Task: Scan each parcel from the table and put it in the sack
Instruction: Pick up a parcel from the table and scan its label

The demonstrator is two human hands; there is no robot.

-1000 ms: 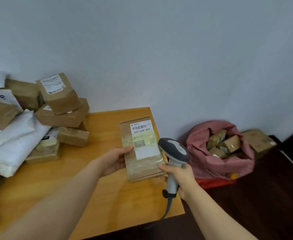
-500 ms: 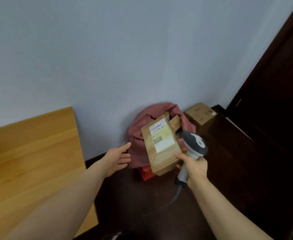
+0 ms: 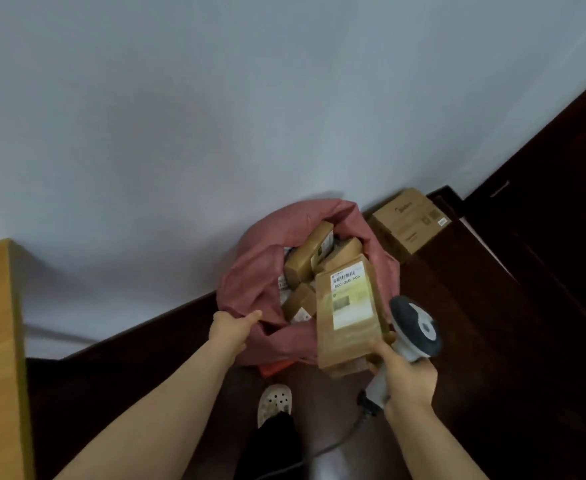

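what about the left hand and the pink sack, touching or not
Touching. The head view shows the left hand gripping the pink sack at its near rim.

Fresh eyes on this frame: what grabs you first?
The pink sack sits at centre against the wall, its mouth open and full of brown parcels. The right hand holds a labelled parcel over the sack's right rim while also gripping the scanner. The left hand grips the sack's near edge.

view: one head-worn wide-angle cam
facing: forward and steeply down, horizon tilted
centre: sack (image 3: pixel 248 282) at wall (image 3: pixel 215 116) foot
range: near, forearms (image 3: pixel 166 403) fill lower frame
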